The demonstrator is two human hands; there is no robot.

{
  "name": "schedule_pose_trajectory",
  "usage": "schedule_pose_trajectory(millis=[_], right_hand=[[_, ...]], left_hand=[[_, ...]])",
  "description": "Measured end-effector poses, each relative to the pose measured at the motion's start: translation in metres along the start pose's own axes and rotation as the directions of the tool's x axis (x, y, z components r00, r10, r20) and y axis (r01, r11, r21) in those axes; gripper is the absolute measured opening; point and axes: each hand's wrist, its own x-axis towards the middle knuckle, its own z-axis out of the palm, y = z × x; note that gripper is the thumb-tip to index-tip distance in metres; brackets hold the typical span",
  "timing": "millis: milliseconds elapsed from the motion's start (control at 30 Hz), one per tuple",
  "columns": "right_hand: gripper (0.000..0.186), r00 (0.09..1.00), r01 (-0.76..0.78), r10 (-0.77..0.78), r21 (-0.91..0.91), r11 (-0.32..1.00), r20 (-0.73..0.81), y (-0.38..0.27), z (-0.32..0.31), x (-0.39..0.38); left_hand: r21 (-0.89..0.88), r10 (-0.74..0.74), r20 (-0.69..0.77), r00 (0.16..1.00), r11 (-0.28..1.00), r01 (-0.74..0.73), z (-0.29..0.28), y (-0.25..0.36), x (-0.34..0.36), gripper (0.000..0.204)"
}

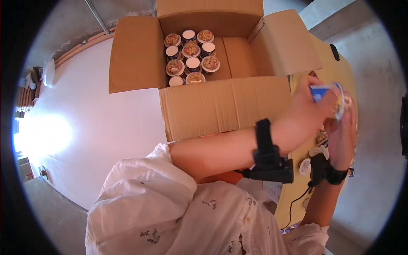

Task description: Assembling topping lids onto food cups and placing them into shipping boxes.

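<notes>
At the right, above the table edge, my left hand (314, 102) grips a small blue-labelled cup (319, 92) lying tilted on its side. My right hand (342, 136) is against the cup's rimmed end from below, its fingers around that end and partly blurred. Beyond my left forearm, the open cardboard box (238, 51) holds several cups in rows at its left part, some with white tops (193, 63) and others with clear tops showing colourful pieces (211, 63).
A yellow table (287, 204) runs along the right, with small items and a white round piece (304, 166) on it, partly behind my arms. A white surface (97, 119) lies at the left under bright glare. A grey wall (378, 119) stands at the right.
</notes>
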Motion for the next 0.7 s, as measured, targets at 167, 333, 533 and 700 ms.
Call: schedule_pose_trajectory(millis=[167, 333, 533, 700], right_hand=[[0.046, 0.969, -0.137, 0.153, -0.093, 0.986, 0.194, 0.006, 0.043, 0.038], [0.049, 0.941, -0.112, 0.128, -0.069, 0.991, 0.314, 0.028, 0.080, 0.051], [0.056, 0.944, -0.076, 0.136, -0.205, 0.976, 0.299, 0.058, 0.106, 0.069], [0.053, 0.900, 0.017, 0.140, -0.354, 0.935, 0.412, 0.103, 0.112, 0.080]], left_hand=[[0.088, -0.003, -0.146, 0.989, 0.996, 0.016, -0.048, 0.029, -0.002, 0.047], [0.214, -0.006, -0.108, 0.994, 0.976, 0.029, -0.092, 0.069, 0.004, 0.045], [0.623, -0.177, -0.062, 0.982, 0.762, 0.177, -0.137, 0.120, 0.047, 0.046], [0.897, -0.290, 0.174, 0.941, 0.441, -0.030, -0.211, 0.104, 0.100, 0.041]])
